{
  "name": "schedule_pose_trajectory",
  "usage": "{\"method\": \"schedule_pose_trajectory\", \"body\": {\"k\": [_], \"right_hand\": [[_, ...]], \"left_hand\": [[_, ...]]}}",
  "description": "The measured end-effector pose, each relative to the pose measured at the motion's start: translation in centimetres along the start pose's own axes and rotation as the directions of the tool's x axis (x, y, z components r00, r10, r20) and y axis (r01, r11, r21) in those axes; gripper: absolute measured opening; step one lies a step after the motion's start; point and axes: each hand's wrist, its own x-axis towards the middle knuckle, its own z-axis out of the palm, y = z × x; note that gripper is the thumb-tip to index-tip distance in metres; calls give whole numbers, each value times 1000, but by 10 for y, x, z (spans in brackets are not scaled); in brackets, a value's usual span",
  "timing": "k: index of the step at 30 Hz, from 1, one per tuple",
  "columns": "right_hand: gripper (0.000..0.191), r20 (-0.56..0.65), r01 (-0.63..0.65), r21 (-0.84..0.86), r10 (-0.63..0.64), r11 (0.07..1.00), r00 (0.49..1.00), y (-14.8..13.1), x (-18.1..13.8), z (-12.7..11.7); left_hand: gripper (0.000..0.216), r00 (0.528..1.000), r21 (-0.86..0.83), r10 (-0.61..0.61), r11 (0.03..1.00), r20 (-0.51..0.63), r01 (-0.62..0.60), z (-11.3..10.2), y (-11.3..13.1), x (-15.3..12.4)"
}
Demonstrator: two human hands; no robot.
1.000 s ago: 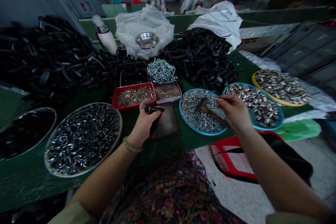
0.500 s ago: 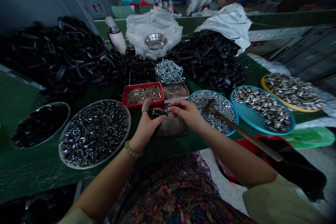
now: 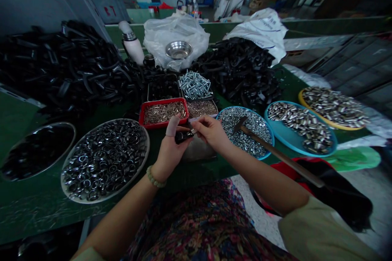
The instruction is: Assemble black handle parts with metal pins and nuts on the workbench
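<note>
My left hand (image 3: 170, 147) is closed round a small black part (image 3: 181, 136), held just above the green table (image 3: 24, 208). A pale finger cot covers its forefinger. My right hand (image 3: 210, 131) pinches a small silvery piece against the right end of that black part. A hammer (image 3: 269, 150) lies with its head on the blue plate of small shiny nuts (image 3: 245, 126) and its handle sticking out over the table edge. A grey metal block (image 3: 199, 153) sits under both hands.
Red tray of brass pins (image 3: 163, 112), tray of screws (image 3: 194, 85), large steel dish of rings (image 3: 105, 157), a dark bowl (image 3: 33, 149), blue plate (image 3: 301, 126) and yellow plate (image 3: 333, 106) of metal sleeves. Black part heaps (image 3: 67, 65) fill the back. A red stool (image 3: 275, 169) stands at right.
My right hand left the hammer on the nut plate and came across to the black part in my left hand. The view shifted slightly.
</note>
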Motion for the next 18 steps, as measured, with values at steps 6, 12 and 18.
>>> {"method": "schedule_pose_trajectory", "body": {"k": [6, 12, 18], "right_hand": [[45, -54, -68, -17, 67, 998, 996, 11, 5, -5], [38, -58, 182, -587, -265, 789, 963, -6, 9, -8], [32, 5, 101, -956, -330, 275, 944, -17, 87, -69]], "left_hand": [[70, 993, -129, -81, 989, -91, 69, 2, 14, -1], [40, 955, -213, -285, 931, 77, 295, 10, 17, 17], [30, 759, -476, -551, 594, 347, 649, -4, 12, 37]]}}
